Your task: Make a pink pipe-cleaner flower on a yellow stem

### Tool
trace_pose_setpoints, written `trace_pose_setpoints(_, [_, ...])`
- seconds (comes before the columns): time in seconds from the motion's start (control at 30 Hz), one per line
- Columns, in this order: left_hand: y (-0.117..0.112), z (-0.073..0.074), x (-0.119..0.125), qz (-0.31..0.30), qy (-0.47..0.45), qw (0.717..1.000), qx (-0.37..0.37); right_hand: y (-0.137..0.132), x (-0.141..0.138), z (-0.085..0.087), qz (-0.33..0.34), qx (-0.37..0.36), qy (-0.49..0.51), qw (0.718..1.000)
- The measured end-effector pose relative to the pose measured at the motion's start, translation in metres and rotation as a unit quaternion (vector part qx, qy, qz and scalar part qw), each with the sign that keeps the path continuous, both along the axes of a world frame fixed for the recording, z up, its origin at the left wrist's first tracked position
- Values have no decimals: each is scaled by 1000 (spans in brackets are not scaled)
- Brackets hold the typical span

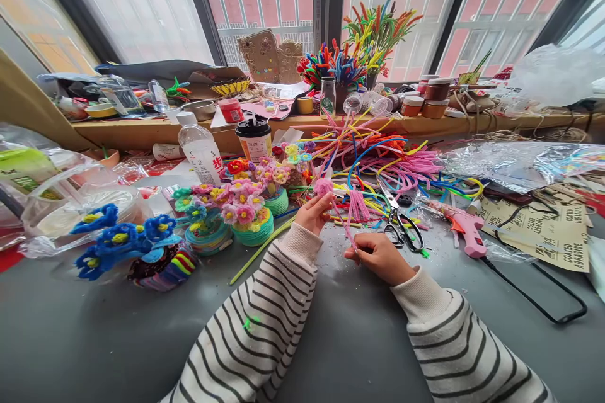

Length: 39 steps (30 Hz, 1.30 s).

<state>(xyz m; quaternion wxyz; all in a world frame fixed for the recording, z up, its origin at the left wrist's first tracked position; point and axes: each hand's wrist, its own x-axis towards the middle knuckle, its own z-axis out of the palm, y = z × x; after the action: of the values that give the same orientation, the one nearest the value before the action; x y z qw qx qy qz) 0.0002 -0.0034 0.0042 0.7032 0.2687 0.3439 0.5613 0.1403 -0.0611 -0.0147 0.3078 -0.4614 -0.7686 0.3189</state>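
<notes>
Between the fingers of my left hand (312, 213) is a pink pipe cleaner flower (324, 186), its looped head pointing up. A pink pipe cleaner stem (344, 224) slants down from it to my right hand (380, 256), which pinches the lower end. Both hands are closed, held a little above the grey table. Just behind my right hand lie black-handled scissors (401, 223). Beyond the flower, short pink pipe cleaner pieces (358, 206) lie in a bunch. Left of my left hand stand small pots of pipe cleaner flowers (243, 201).
A pink glue gun (466, 227) lies at right near sandpaper sheets (543, 233). Loose pipe cleaners (392, 160) pile up at the back. A plastic bottle (201, 151) and a lidded cup (254, 138) stand behind the pots. Blue pipe cleaner flowers (120, 239) are at left.
</notes>
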Motion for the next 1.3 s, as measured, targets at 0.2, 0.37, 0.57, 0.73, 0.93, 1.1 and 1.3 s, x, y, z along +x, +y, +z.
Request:
trace_pose_setpoints(0.2, [-2, -2, 2, -9, 1, 1000, 16, -1, 0, -2, 46, -19, -3, 999])
trace_pose_setpoints(0.37, [-5, -1, 5, -15, -11, 1000, 14, 0, -1, -4, 52, -22, -20, 998])
trace_pose_setpoints(0.57, [-5, 0, 5, -14, -7, 1000, 12, 2, -2, -6, 16, -2, -9, 1000])
trace_pose_setpoints(0.73, [-2, -2, 4, 18, -9, 1000, 5, 1, -3, -7, -22, 8, -3, 1000])
trace_pose_setpoints(0.93, [-1, -4, 3, 22, -14, 1000, -2, 2, -2, -6, -34, -7, 34, 999])
trace_pose_setpoints(1.1, [-2, 3, 2, 20, -25, 999, -10, 5, 3, -4, -36, -7, 9, 999])
trace_pose_setpoints(1.3, [-2, 1, 1, 24, -24, 999, 7, 7, 12, 0, -78, -73, 102, 989])
